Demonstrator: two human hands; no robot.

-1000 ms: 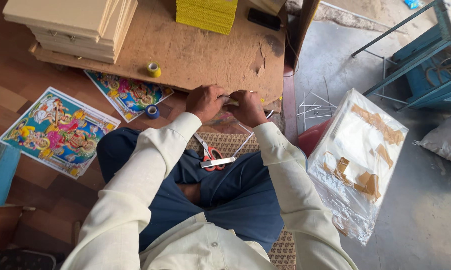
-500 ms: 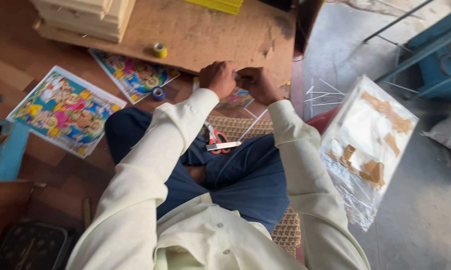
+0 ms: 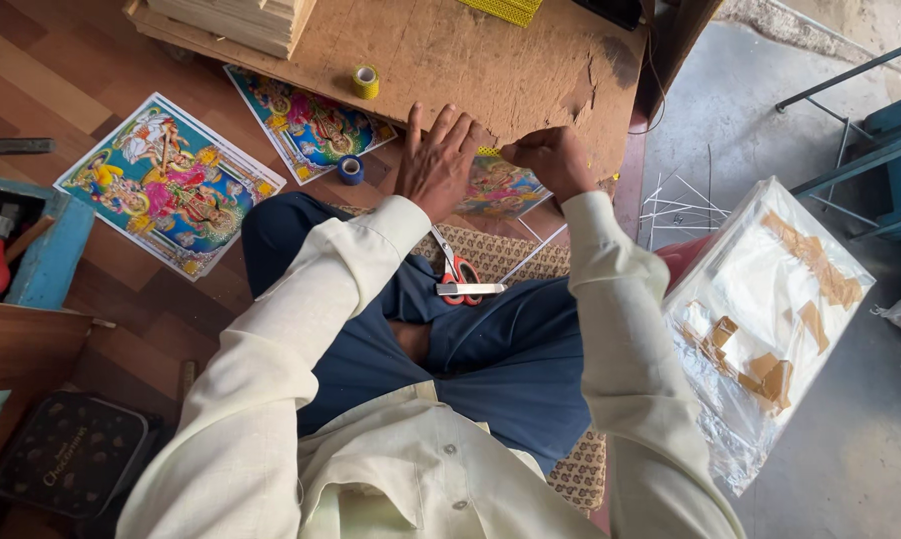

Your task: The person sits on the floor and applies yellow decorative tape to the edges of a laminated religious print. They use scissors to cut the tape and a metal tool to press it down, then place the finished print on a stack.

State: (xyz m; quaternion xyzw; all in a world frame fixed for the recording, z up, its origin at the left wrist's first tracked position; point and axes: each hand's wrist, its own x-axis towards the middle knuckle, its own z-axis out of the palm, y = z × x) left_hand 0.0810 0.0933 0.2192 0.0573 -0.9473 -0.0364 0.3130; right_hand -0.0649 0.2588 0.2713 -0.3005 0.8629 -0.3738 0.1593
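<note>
Left hand (image 3: 436, 165): your grip is open, fingers spread flat on the picture (image 3: 498, 190).
Right hand (image 3: 552, 160): your grip pinches the picture's top edge.
Scissors (image 3: 460, 277): on your lap.

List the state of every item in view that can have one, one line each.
left hand: flat, fingers spread, pressing on the small print
right hand: closed, pinching at the print's edge
small print: lying flat, partly covered by the hands
scissors: shut, lying in the lap
yellow tape roll: standing on edge on the board
blue tape roll: lying on the floor
plastic bag: crumpled, brown tape strips on it
</note>
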